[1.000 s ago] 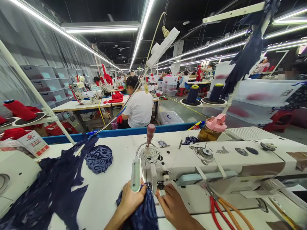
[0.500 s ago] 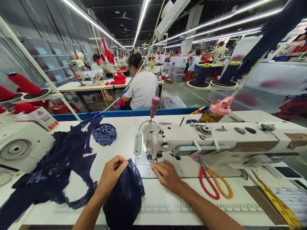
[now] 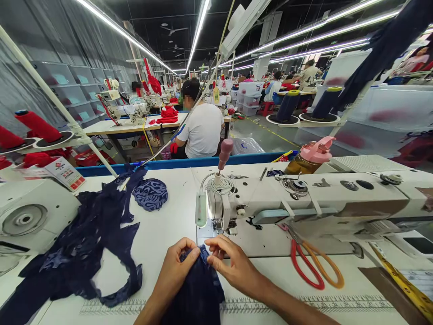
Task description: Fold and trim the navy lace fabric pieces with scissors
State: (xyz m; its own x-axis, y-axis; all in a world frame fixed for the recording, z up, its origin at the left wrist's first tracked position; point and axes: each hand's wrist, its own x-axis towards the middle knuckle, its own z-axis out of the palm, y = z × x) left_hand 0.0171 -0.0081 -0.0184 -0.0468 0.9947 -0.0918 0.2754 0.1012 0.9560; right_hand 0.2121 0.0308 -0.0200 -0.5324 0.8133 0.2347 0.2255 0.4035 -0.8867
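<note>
Both of my hands pinch the top edge of a dark navy lace piece [image 3: 199, 289] that hangs over the near edge of the white table [image 3: 169, 225]. My left hand [image 3: 176, 271] grips its left side and my right hand [image 3: 233, 266] grips its right side. They sit just in front of the needle area of the white sewing machine [image 3: 304, 198]. The lower part of the lace runs out of view at the bottom.
A pile of navy lace [image 3: 91, 234] lies on the left, a small navy patch [image 3: 150, 194] behind it. Red-and-orange scissors [image 3: 311, 266] rest right of my hands, a yellow tape measure [image 3: 402, 284] further right. A pink-lidded bottle [image 3: 311, 158] stands behind the machine. Another person [image 3: 203, 126] sits at the table ahead.
My hands drew the lace back from under the needle toward me. My right hand then came off the table and joined the left on the lace's top edge.
</note>
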